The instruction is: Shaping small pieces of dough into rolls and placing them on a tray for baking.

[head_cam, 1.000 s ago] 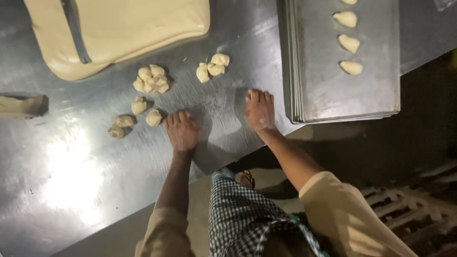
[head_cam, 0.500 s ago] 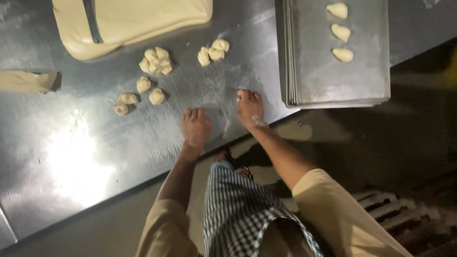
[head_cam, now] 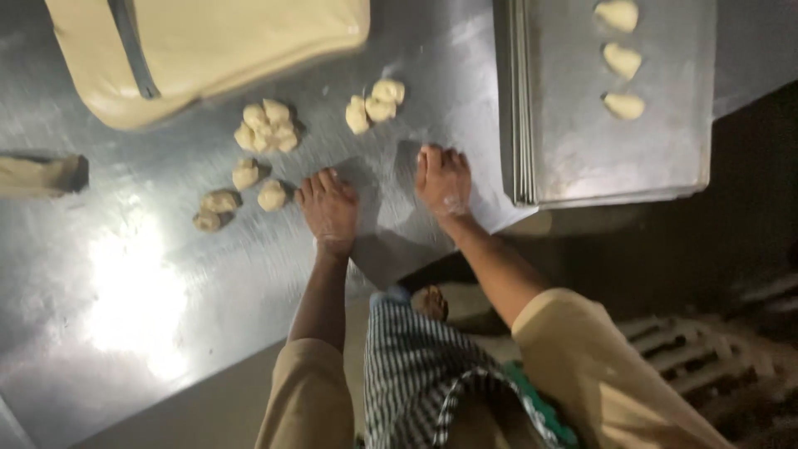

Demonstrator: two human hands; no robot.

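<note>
While both hands pressed palm-down, the steel tabletop [head_cam: 125,283] carried everything, its floury sheen suggesting a work surface kept bare for rolling. The big dough slab [head_cam: 216,41] lay at the far left edge with a dark strip across it, probably the stock that pieces were cut from. A stack of trays [head_cam: 615,141] sat far right, top tray holding three shaped pieces [head_cam: 623,60] in a column, likely parked there within the right hand's reach. A dough offcut [head_cam: 41,175] rested at the left edge, well apart. Cut lumps [head_cam: 266,129] clustered near the slab, a second cluster [head_cam: 374,101] lay beside them, and three loose lumps [head_cam: 241,187] sat just left of the left hand. Left hand [head_cam: 330,212] and right hand [head_cam: 443,179] were apart, flat, fingers together, cupped over the tabletop; cannot tell whether a lump sat under either palm.
</note>
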